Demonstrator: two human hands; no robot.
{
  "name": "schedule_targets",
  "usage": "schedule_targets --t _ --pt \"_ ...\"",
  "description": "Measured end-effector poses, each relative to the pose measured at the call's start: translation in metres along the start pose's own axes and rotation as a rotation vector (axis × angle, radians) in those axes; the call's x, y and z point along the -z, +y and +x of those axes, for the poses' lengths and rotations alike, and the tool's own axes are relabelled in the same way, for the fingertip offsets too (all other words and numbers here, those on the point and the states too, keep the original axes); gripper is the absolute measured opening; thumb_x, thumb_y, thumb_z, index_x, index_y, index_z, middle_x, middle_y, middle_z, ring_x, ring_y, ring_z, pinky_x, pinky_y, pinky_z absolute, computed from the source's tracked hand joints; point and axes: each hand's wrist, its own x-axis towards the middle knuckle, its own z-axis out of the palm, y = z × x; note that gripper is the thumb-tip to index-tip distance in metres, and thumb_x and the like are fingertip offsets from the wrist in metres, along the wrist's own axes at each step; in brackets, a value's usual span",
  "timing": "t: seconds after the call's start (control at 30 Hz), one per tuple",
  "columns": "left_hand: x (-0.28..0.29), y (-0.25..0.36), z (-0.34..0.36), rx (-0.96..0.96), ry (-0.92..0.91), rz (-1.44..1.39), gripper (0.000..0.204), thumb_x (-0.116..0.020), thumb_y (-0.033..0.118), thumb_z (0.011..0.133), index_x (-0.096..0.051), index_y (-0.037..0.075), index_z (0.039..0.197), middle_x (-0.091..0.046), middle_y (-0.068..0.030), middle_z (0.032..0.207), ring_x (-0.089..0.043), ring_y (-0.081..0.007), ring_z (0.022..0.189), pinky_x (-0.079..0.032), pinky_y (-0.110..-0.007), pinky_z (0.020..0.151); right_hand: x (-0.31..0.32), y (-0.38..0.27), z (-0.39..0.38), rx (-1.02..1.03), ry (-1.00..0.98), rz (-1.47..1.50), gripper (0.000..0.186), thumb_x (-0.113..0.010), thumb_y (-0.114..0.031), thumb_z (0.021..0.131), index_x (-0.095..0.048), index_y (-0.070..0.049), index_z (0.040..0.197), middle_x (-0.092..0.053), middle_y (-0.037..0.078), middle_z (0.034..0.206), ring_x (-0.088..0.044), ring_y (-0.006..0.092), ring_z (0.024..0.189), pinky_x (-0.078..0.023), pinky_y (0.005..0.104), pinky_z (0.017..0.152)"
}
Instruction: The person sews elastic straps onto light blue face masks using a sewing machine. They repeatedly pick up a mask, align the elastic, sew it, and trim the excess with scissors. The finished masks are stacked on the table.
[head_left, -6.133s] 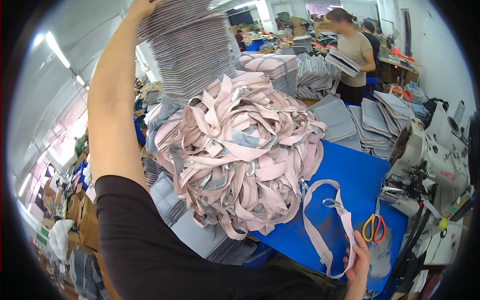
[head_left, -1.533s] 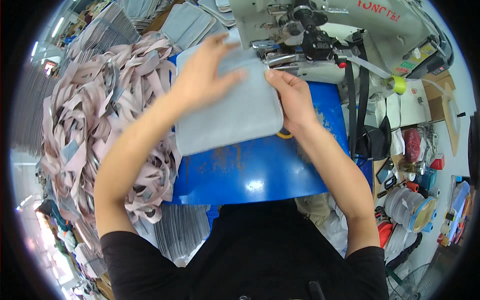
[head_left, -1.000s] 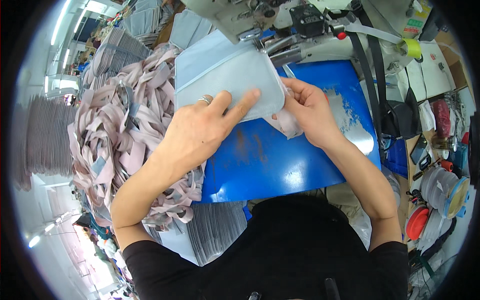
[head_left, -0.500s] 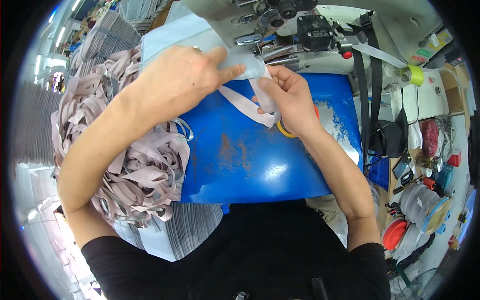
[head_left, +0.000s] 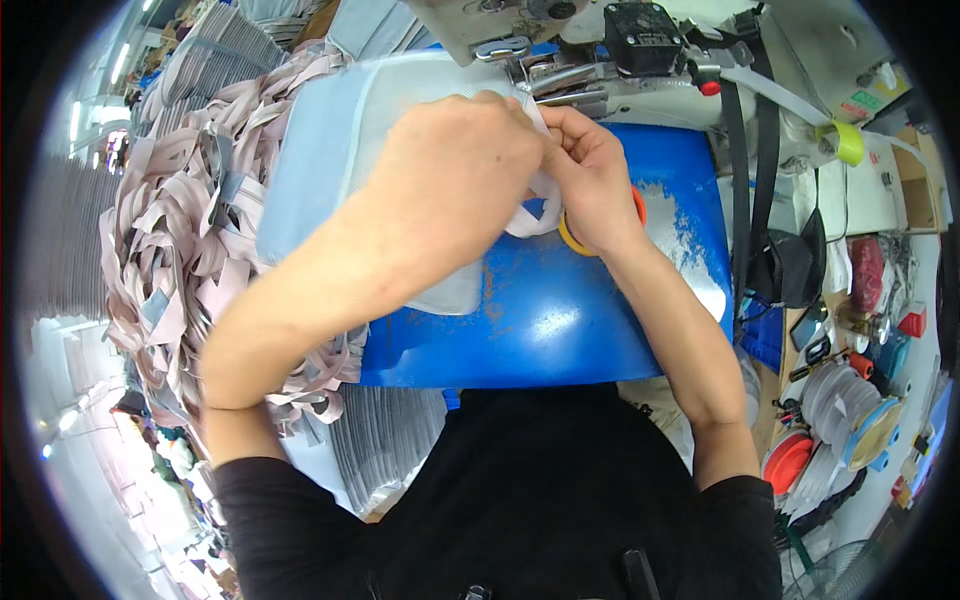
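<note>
A light blue-grey fabric panel [head_left: 305, 170] lies across the blue tabletop [head_left: 520, 350] below the sewing machine [head_left: 640, 45]. My left hand [head_left: 465, 165] covers its right part, fingers curled at the top corner beside my right hand; what they pinch is hidden. My right hand [head_left: 590, 185] grips a pale pink strap [head_left: 535, 218] at the panel's right edge, and the strap loops down between the hands. Scissors [head_left: 638, 205] with yellow and red handles lie partly hidden beneath my right hand.
A large heap of pink straps [head_left: 170, 260] fills the table's left side, with stacked grey panels [head_left: 385, 440] below it and more behind [head_left: 200, 60]. Black straps [head_left: 760, 180] hang from the machine. Spools and small items [head_left: 840, 410] crowd the right side.
Since half a second ago the panel has turned and come lower toward me. My left hand has moved right, curling next to my right hand, which has risen slightly with the strap.
</note>
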Motion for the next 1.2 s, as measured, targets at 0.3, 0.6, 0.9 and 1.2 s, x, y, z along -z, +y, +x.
schedule_targets --t 0.3,0.6,0.9,1.2 --pt "-0.045 0.025 -0.021 0.191 0.307 -0.447 0.059 -0.078 0.025 0.077 -0.063 0.002 0.129 -0.063 -0.0247 0.124 -0.067 -0.0419 0.106 -0.056 -0.048 0.086 0.019 0.019 -0.035 0.157 0.128 -0.309 0.023 -0.064 -0.003 0.092 -0.074 0.000 0.112 -0.065 0.011 0.111 -0.063 0.0236 0.106 -0.049 0.0331 0.091" --pt "-0.055 0.018 -0.107 0.048 0.177 -0.152 0.092 -0.079 0.005 0.067 -0.051 0.020 0.154 -0.061 -0.0141 0.119 -0.065 -0.0315 0.097 -0.056 -0.040 0.077 0.011 0.017 -0.074 0.002 0.034 -0.189 0.027 -0.051 0.008 0.084 -0.072 0.003 0.100 -0.070 0.009 0.094 -0.065 0.0154 0.082 -0.051 0.0297 0.076" --pt "-0.002 0.006 -0.106 -0.109 0.035 0.018 0.087 -0.072 0.001 0.074 -0.050 0.024 0.155 -0.044 -0.0063 0.084 -0.057 -0.0233 0.067 -0.051 -0.038 0.059 0.009 0.001 -0.107 0.125 0.153 -0.655 0.026 -0.061 -0.002 0.093 -0.071 0.000 0.117 -0.067 0.011 0.089 -0.068 0.0209 0.080 -0.053 0.0344 0.072" --pt "-0.001 0.000 -0.106 -0.147 0.012 0.050 0.083 -0.071 0.002 0.078 -0.050 0.025 0.155 -0.045 -0.0067 0.085 -0.058 -0.0225 0.066 -0.053 -0.036 0.057 0.010 -0.027 -0.118 0.074 0.107 -0.746 0.026 -0.064 -0.012 0.097 -0.073 -0.004 0.120 -0.069 0.013 0.086 -0.069 0.0226 0.077 -0.051 0.0341 0.068"
